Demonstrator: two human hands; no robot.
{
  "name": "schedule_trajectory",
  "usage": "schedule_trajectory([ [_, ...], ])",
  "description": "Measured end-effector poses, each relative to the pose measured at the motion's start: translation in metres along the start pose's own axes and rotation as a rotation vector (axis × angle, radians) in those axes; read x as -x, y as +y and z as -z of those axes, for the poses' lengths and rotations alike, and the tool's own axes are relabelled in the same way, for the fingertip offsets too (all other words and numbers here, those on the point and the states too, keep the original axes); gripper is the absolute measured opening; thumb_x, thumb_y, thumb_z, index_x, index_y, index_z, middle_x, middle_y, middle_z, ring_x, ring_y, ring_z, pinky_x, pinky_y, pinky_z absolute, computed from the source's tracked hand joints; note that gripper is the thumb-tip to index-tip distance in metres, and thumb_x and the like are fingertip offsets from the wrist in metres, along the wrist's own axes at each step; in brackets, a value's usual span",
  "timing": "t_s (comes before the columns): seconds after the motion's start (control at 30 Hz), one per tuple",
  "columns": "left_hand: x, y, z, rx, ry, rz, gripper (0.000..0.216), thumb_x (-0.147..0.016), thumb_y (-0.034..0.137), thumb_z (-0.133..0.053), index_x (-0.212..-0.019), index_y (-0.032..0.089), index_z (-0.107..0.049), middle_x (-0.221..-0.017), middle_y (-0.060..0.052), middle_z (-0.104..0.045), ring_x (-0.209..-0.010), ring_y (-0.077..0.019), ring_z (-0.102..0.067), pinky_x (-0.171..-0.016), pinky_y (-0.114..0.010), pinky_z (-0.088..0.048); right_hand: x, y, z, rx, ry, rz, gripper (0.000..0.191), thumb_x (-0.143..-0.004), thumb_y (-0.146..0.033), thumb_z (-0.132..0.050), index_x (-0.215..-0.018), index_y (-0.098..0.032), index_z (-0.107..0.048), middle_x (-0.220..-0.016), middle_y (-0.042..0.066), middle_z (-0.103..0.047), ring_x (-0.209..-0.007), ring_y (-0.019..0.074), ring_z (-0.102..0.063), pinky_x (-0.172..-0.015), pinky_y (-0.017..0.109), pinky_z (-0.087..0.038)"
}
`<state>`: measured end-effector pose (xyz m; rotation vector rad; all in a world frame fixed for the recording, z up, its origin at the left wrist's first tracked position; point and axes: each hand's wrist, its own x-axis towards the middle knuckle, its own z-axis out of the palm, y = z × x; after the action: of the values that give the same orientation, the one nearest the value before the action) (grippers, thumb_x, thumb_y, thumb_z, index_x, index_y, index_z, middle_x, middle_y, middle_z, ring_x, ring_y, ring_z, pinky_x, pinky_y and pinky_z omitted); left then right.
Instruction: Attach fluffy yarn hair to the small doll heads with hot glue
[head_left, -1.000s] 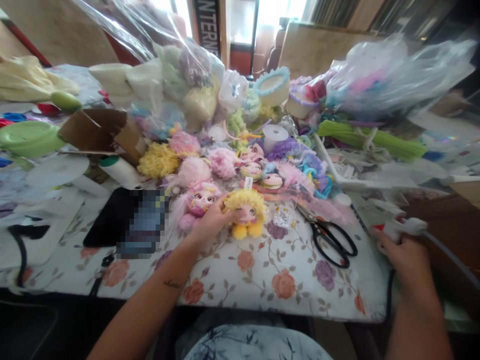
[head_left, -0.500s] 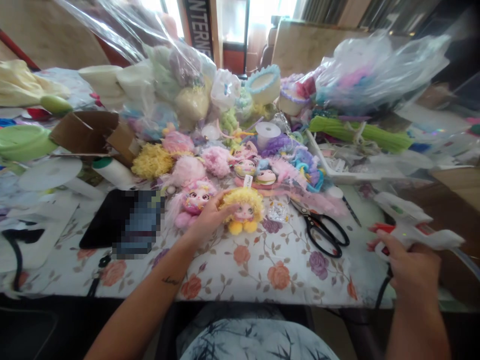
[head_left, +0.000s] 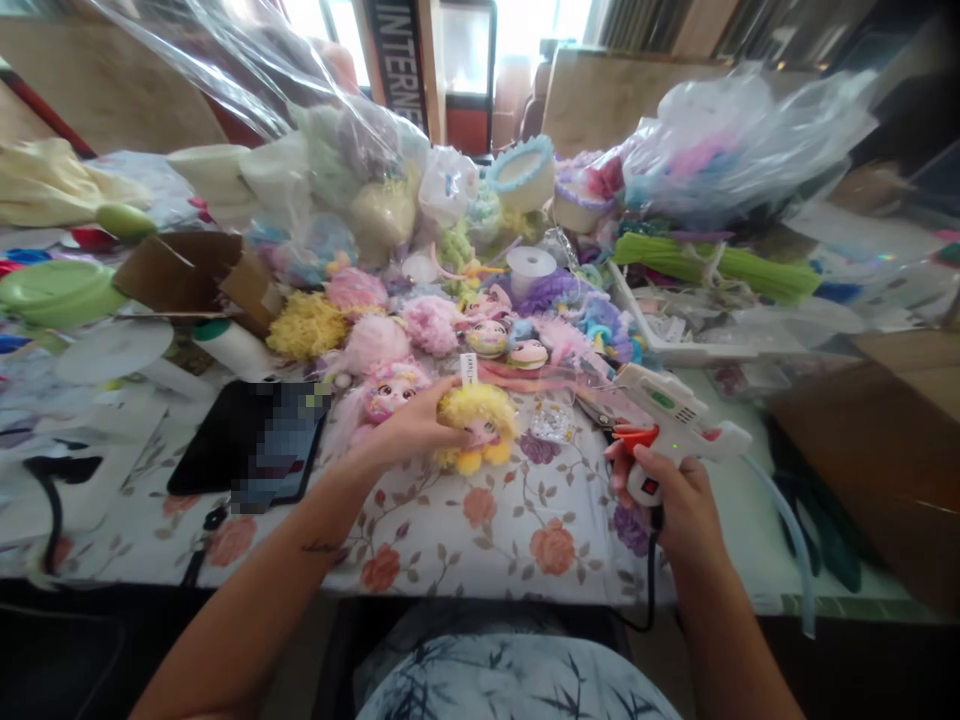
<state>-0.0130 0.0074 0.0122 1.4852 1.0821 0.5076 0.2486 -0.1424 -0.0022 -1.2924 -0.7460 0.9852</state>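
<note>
My left hand (head_left: 401,432) is closed around a small yellow plush doll (head_left: 480,425) with fluffy yellow hair and a white tag, held just above the flowered tablecloth (head_left: 480,520). My right hand (head_left: 671,495) grips the handle of a white hot glue gun (head_left: 671,420) with an orange trigger, its nozzle pointing left toward the doll. A black cord hangs down from the gun. A pink plush doll (head_left: 386,395) lies just behind my left hand.
A dark tablet (head_left: 251,440) lies left of my hand. Piles of fluffy pom-poms, doll heads, a white ribbon spool (head_left: 531,265) and clear plastic bags (head_left: 720,140) fill the back. A cardboard box (head_left: 191,270) stands at the left, a brown box (head_left: 877,440) at the right.
My right hand has carried the glue gun from the table's right edge leftward to near the yellow doll, now covering the scissors. My left hand has raised and tilted the doll slightly.
</note>
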Motion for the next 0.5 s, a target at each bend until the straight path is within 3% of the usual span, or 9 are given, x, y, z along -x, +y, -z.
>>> schedule_trajectory([
  [0.17, 0.002, 0.002, 0.003, 0.031, -0.086, 0.032, 0.069, -0.056, 0.024, -0.083, -0.121, 0.018, -0.059, -0.104, -0.008, -0.071, -0.090, -0.0275, -0.067, -0.067, -0.030, -0.054, 0.003, 0.005, -0.010, 0.012, 0.018, -0.030, 0.025, -0.077, -0.034, -0.063, -0.094, -0.016, -0.066, -0.072, 0.004, -0.068, -0.042, 0.0103, -0.051, -0.031, 0.020, -0.031],
  [0.27, 0.002, -0.004, 0.000, 0.060, -0.034, 0.007, 0.067, -0.057, 0.026, -0.084, -0.119, 0.020, -0.060, -0.099, -0.006, -0.072, -0.090, -0.0272, -0.068, -0.069, -0.030, -0.054, 0.005, 0.004, -0.004, 0.019, 0.048, -0.021, 0.023, -0.077, -0.032, -0.065, -0.093, -0.016, -0.067, -0.069, 0.003, -0.067, -0.042, 0.0106, -0.051, -0.033, 0.021, -0.034],
  [0.37, 0.003, -0.008, -0.004, 0.099, 0.041, 0.018, 0.072, -0.057, 0.030, -0.084, -0.123, 0.021, -0.057, -0.108, -0.008, -0.071, -0.096, -0.0286, -0.067, -0.073, -0.031, -0.055, 0.001, 0.000, 0.020, 0.094, 0.162, 0.076, 0.020, -0.077, -0.030, -0.066, -0.090, -0.016, -0.068, -0.068, 0.002, -0.067, -0.045, 0.0114, -0.053, -0.038, 0.022, -0.039],
  [0.5, 0.008, -0.007, -0.013, 0.196, 0.056, 0.056, 0.069, -0.061, 0.036, -0.083, -0.122, 0.018, -0.057, -0.113, -0.011, -0.069, -0.097, -0.0294, -0.067, -0.076, -0.034, -0.056, -0.016, -0.003, 0.076, 0.379, 0.464, 0.178, 0.024, -0.073, -0.036, -0.068, -0.083, -0.014, -0.069, -0.061, 0.002, -0.066, -0.045, 0.0132, -0.053, -0.044, 0.026, -0.043],
])
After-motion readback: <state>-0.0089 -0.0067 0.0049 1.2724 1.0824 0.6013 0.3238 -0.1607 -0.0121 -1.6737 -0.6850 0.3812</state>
